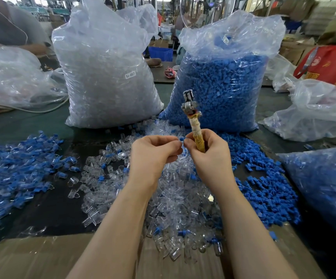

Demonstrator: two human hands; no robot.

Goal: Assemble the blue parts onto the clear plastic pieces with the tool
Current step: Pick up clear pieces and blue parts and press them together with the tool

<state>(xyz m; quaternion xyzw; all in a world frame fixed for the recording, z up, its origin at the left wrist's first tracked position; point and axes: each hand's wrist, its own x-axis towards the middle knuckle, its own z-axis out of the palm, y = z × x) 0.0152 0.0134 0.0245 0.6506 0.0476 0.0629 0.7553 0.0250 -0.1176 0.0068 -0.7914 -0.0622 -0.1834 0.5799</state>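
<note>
My left hand [153, 152] and my right hand [209, 152] meet above the table's middle. Between their fingertips sit a small blue part [181, 139] and a clear plastic piece [181, 158], both mostly hidden by my fingers. My right hand also grips the tape-wrapped handle of the tool [193, 119], whose metal head points up and away. A heap of loose clear pieces [173, 198] lies under my hands. Loose blue parts [263, 190] are spread to the right. A pile of joined blue-and-clear pieces [18, 168] lies to the left.
A tall bag of clear pieces [106, 77] and a tall bag of blue parts [219, 87] stand behind my hands. More plastic bags [320, 111] lie at the left and right. Cardboard [32, 258] covers the near table edge. Another person's sleeve [12, 27] shows at far left.
</note>
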